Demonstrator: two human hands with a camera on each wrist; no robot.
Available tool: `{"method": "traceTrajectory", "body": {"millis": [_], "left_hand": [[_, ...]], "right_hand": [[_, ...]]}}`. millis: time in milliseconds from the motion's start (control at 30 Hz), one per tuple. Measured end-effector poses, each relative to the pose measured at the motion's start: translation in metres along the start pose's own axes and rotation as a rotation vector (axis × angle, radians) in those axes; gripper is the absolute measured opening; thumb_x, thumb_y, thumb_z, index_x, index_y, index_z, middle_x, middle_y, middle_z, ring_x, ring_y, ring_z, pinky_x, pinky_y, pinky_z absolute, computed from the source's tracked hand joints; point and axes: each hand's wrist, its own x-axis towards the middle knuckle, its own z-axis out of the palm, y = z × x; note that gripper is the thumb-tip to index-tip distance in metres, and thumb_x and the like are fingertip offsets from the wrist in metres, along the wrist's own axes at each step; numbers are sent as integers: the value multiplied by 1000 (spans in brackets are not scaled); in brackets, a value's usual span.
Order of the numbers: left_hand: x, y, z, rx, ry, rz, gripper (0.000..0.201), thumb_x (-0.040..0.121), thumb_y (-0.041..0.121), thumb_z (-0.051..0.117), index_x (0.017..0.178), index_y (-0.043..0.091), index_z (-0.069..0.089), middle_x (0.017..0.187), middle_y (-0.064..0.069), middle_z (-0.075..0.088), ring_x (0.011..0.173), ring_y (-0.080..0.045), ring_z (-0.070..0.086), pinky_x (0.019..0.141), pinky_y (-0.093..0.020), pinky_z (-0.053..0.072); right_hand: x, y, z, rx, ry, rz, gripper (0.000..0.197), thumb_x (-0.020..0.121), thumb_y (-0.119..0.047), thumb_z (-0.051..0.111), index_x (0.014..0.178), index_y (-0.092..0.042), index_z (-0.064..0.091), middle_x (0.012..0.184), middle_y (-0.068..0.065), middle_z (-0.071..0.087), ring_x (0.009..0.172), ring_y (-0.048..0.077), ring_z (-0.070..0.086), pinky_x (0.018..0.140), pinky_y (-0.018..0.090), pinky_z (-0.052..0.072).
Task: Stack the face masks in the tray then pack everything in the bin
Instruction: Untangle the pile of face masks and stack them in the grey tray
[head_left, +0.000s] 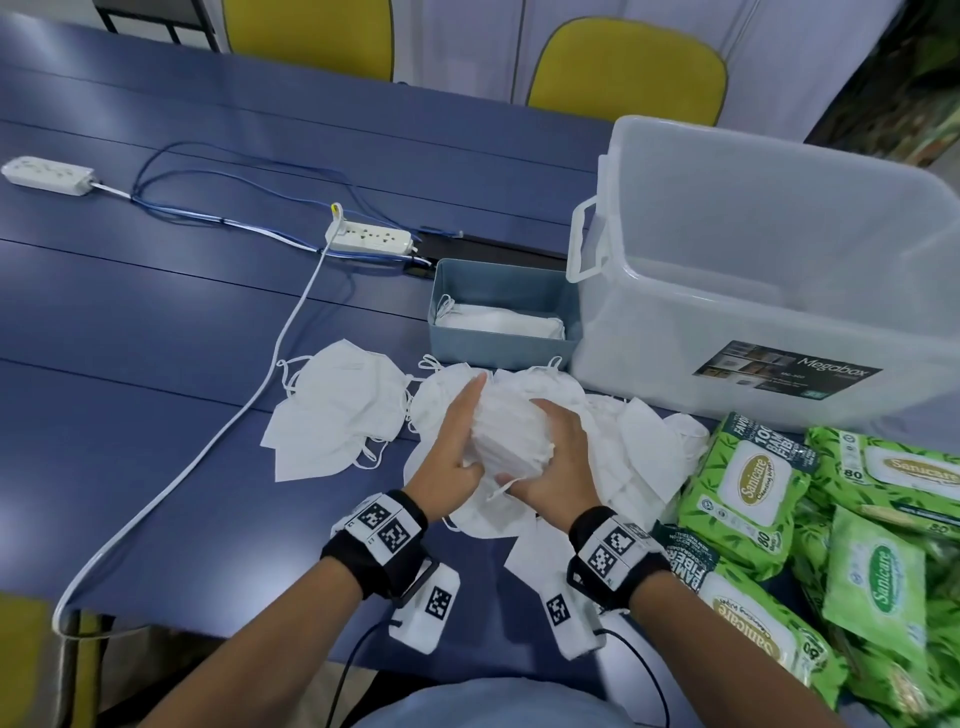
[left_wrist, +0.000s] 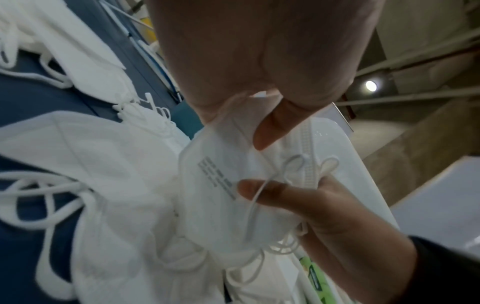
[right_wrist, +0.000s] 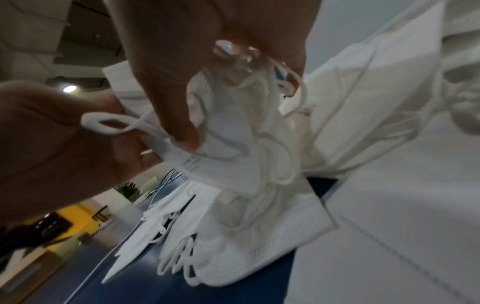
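Both hands clasp a thick stack of face masks (head_left: 506, 436) from either side: left hand (head_left: 452, 457), right hand (head_left: 558, 462). It sits above loose masks (head_left: 337, 410) spread on the blue tabletop (head_left: 156, 322). Beyond stand the grey tray (head_left: 498, 280), partly filled with masks, and the clear Megabox bin (head_left: 769, 270). Wipes packs (head_left: 748, 483) crowd the right. Power strips (head_left: 369, 238) and cables lie left. The stack's underside is hidden.

Left hand (left_wrist: 259, 67) fills the upper view, thumb (left_wrist: 272, 127) pressing a stack of folded white masks (left_wrist: 223, 185). Right hand (left_wrist: 337, 222) takes its grip from the stack's lower right. Left of the stack, loose masks (left_wrist: 85, 156) lie on the blue counter (left_wrist: 28, 98), ear loops tangled.
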Motion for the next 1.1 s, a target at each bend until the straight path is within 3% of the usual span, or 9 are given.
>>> {"method": "traceTrajectory", "body": {"millis": [133,233,333,400,533,667,800,967,1100], "left_hand": [[4,1,0,-53,27,1,99,68,-20,46,151,15,3,152,20,14,141,8,13,112,-10,18],[10,-6,-2,-91,124,-69,90,73,-23,48,149,8,11,148,23,17,136,13,17,107,-7,26],[8,-17,-1,-6,75,-153,82,76,-14,52,146,14,20,152,-3,27,143,-16,22,117,-36,23],[5,-23,-1,82,22,-161,84,73,1,52,148,14,15,155,-7,19,146,-23,12,119,-45,15],[4,-19,-1,146,-4,-60,88,78,10,53,148,21,2,157,2,8,147,-16,5,120,-33,8],[6,-25,-2,96,-18,-29,98,80,-1,66,144,32,-1,150,3,21,141,-8,20,113,-14,15],[5,-23,-4,105,-11,-6,101,80,-3,62,140,42,-5,152,5,16,142,-5,15,114,-13,13],[1,-21,-1,399,88,86,92,78,2,54,148,34,4,158,-2,5,147,-18,3,119,-43,18],[2,-15,-4,411,20,164,86,75,4,48,150,26,11,158,-3,9,147,-14,5,118,-36,16]], "right_hand": [[-7,-18,-12,113,-69,-26,45,66,-11,79,100,-23,51,94,-4,59,86,14,55,72,20,45],[-1,-20,-11,226,-43,24,41,68,-3,79,85,-26,50,76,-9,59,68,6,53,59,16,42],[-3,-25,-8,219,-72,16,54,63,-10,83,96,-34,47,94,-4,58,83,10,55,70,14,44],[-2,-22,-5,52,-106,-1,74,55,-23,85,114,-36,43,113,-3,49,104,15,47,87,23,41],[1,-24,-12,-179,-104,10,100,55,-29,87,139,-26,33,126,-5,39,117,16,33,100,30,31],[2,-28,-6,-122,-148,-40,87,59,-29,84,132,-23,38,121,-6,51,114,19,50,99,42,41],[4,-32,-6,-33,-129,-38,64,65,-28,79,118,-22,44,110,-2,59,100,19,58,87,44,49],[4,-35,-4,-203,-95,-118,85,65,-33,81,136,-20,37,125,2,47,114,20,44,98,35,37],[4,-37,2,-244,-125,-132,79,68,-36,74,136,-27,35,127,-6,51,114,20,49,100,43,37]]}}
